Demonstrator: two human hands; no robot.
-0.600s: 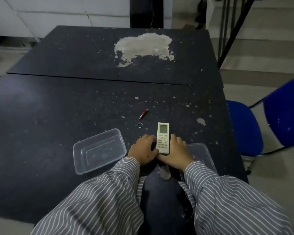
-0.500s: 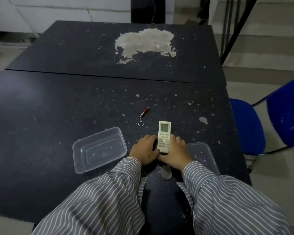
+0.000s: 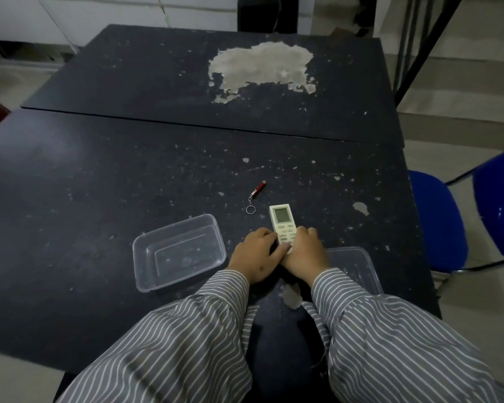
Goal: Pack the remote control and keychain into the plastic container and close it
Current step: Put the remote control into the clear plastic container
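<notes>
Both hands, left point(image 3: 258, 254) and right point(image 3: 306, 253), clasp the remote point(image 3: 282, 223) (flat on the table); lifted carelessly, it could slip short of the container point(image 3: 178, 253).

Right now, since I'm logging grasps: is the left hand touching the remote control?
Touching. The head view shows the left hand with its thumb laid over the lower end of the remote control, no gap between them.

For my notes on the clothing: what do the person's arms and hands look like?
Both arms wear loose long sleeves, grey with thin white stripes, ending in cuffs at the wrists. The left hand and the right hand are bare: no gloves, rings or watch show.
</notes>
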